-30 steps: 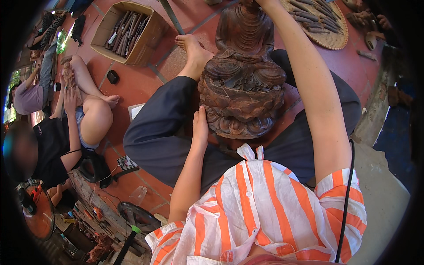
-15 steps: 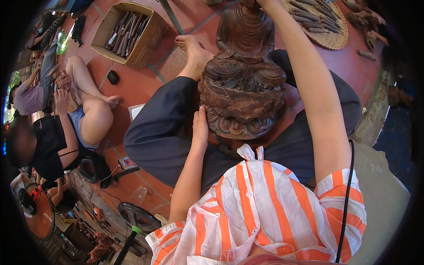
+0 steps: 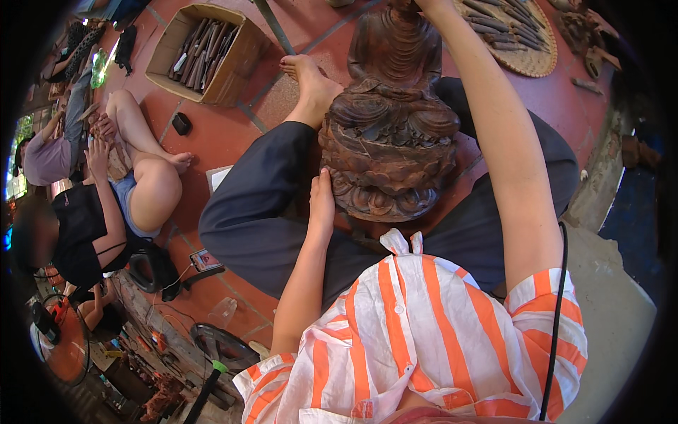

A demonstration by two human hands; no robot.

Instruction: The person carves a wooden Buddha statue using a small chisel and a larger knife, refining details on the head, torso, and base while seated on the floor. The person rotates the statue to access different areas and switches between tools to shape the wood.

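A dark brown carved statue of a seated robed figure (image 3: 392,120) on a tiered lotus base stands upright between my crossed legs. My left hand (image 3: 322,203) rests against the left side of its base, fingers stretched out and close together, the thumb side hidden. At the top edge my right hand (image 3: 429,4) reaches to the statue's neck or head. Its fingers are mostly cut off by the picture edge, so their grip does not show.
A cardboard box (image 3: 244,63) of long-handled tools stands at far left. Several carving tools lie on a round woven tray (image 3: 540,60) at far right. Two people sit on the left, near a phone (image 3: 205,260). A black cable (image 3: 554,325) runs along my right side.
The statue's upper part has shifted very slightly to the right, with my right hand at it. My left hand stays against the base.
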